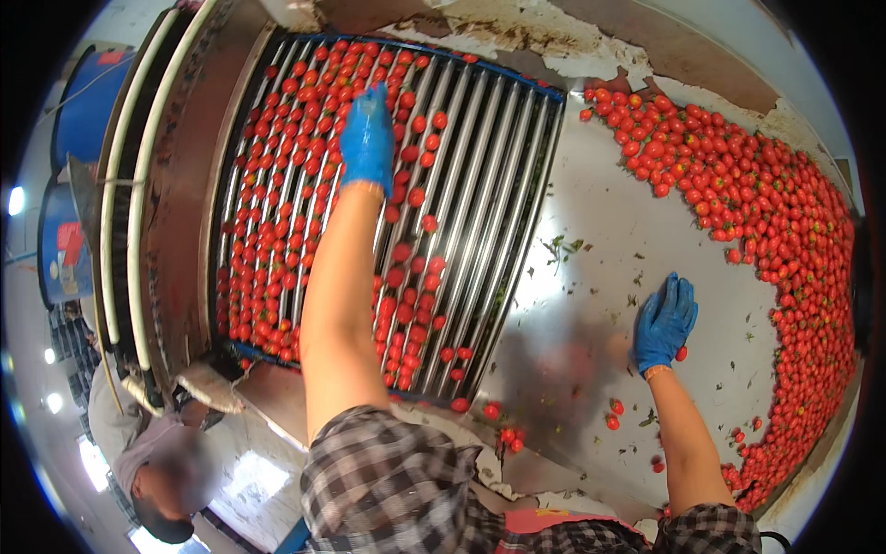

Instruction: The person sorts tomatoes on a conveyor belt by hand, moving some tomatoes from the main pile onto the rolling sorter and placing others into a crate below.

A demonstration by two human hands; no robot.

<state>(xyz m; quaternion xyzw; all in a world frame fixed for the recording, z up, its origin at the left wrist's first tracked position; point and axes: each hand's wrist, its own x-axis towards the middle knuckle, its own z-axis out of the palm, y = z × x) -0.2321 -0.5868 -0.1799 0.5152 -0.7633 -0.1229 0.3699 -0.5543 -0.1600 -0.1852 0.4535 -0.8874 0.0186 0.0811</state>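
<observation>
My left hand [368, 138], in a blue glove, reaches over the metal rollers [477, 173] of a roller conveyor, among many small red tomatoes [277, 235]. Its fingertips point to the far side, and its palm side is hidden. Over the smooth metal sorting surface [595, 228], my right hand [666, 322] is held flat with fingers extended, also gloved in blue. No tomato shows in its grasp; a single tomato [681, 354] lies beside the base of that hand. A large heap of tomatoes [775, 201] curves along the right side of the surface.
Leaf scraps [564, 247] and a few loose tomatoes [612, 421] are scattered on the metal. A worn, peeling rim [540, 34] runs along the far side. Left of the rollers are pale pipes [142, 208] and blue barrels [93, 104]. A person [156, 478] in a cap is at lower left.
</observation>
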